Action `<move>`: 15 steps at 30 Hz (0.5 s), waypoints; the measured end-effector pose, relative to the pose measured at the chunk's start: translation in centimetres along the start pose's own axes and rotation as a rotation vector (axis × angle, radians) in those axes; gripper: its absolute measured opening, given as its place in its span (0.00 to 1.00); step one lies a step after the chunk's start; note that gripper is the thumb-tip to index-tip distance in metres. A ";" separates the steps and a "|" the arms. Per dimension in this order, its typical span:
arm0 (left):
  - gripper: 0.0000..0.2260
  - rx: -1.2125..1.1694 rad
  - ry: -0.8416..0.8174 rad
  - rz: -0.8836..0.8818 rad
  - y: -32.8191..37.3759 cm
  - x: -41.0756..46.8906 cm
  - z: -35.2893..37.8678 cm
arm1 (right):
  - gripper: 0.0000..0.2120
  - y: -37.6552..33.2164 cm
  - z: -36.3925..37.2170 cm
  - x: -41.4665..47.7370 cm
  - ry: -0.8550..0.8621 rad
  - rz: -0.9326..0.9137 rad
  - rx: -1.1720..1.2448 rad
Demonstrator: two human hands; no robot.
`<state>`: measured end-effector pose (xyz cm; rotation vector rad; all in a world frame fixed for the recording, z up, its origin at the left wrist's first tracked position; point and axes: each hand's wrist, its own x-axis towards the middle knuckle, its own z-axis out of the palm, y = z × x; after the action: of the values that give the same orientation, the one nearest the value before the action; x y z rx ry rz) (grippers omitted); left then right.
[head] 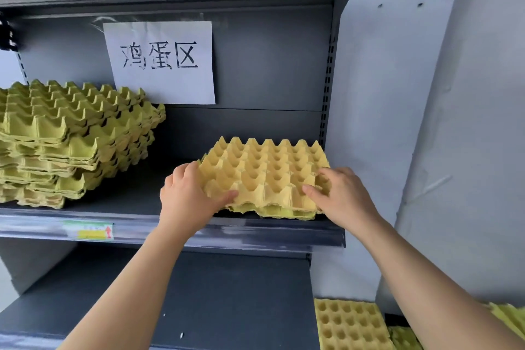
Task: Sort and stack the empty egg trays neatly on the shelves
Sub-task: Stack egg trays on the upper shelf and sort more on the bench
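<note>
A yellow egg tray (264,170) lies on top of a greenish tray (272,212) at the right end of the dark grey shelf (119,202). My left hand (189,193) grips the yellow tray's front left corner, thumb on its front edge. My right hand (338,196) holds its front right corner, fingers curled over the rim. A tall, uneven stack of yellow-green egg trays (71,133) stands at the left end of the same shelf.
A paper sign (162,61) hangs on the shelf's back panel. A lower shelf (213,298) lies below. More yellow trays (349,324) sit low at the right, beside the shelf unit. A grey-white wall (426,122) closes the right side.
</note>
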<state>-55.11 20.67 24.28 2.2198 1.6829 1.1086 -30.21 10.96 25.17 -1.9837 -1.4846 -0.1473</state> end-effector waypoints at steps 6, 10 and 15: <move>0.29 -0.009 0.127 0.322 2.7 -1.3 -0.3 | 0.18 -0.7 -2.4 -2.4 0.165 -0.069 -0.103; 0.23 -0.123 0.094 0.526 5.4 -4.0 1.3 | 0.18 0.9 -3.7 -6.0 0.207 -0.039 -0.177; 0.23 -0.231 0.005 0.718 9.6 -8.8 5.1 | 0.15 5.4 -5.5 -11.6 0.199 0.033 -0.276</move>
<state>-45.34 11.01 21.52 2.7126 0.6830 1.3433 -27.92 -2.37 21.95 -2.1357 -1.3602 -0.5454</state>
